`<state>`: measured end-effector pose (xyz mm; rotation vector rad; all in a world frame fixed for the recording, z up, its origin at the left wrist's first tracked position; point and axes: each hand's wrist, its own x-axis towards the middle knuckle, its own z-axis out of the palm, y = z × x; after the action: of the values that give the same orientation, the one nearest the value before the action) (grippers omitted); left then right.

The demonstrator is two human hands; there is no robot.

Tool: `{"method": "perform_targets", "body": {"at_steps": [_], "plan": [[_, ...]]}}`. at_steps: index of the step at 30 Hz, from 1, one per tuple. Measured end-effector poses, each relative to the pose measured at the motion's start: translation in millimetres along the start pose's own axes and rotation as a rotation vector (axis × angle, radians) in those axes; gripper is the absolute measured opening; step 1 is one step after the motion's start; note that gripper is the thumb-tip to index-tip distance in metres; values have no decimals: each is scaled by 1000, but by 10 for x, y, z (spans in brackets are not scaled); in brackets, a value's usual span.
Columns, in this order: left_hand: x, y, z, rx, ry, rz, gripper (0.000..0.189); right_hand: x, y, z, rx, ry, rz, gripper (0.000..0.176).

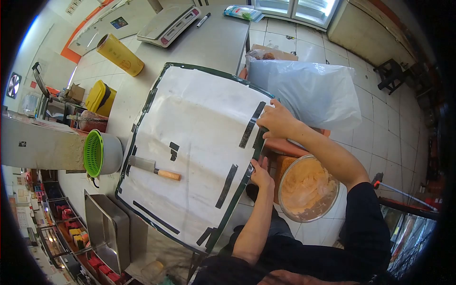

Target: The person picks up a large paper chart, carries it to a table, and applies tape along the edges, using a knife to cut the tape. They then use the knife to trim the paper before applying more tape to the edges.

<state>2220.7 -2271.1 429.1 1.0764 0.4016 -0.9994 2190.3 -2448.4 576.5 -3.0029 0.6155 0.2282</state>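
A large white board (204,114) with a dark green edge and strips of black tape lies over the steel table (209,45). My right hand (280,119) grips the board's near edge, fingers curled over it. Lower along the same edge, my left hand (261,174) holds on with its thumb near the top face; the fingers are partly hidden by the rim. A cleaver (154,168) with a wooden handle rests on the board, apart from both hands.
Beside my arms stands a metal bowl of orange-tinted paste (308,190). A white plastic bag (304,88) is beyond the right hand. A scale (168,27), yellow film roll (120,54), green basket in a bucket (95,153) and steel pan (108,232) surround the board.
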Motion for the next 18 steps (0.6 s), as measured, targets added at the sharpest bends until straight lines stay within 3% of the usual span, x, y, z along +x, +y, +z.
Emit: {"method": "perform_targets", "body": {"at_steps": [7,18], "plan": [[13,-8,108,-81,-54,-71,46,55,-50,-37,-55,45,-8,29],[129,-72,166,-115,-18,-71,43,-2,227,-94,55,-128,19,28]]}}
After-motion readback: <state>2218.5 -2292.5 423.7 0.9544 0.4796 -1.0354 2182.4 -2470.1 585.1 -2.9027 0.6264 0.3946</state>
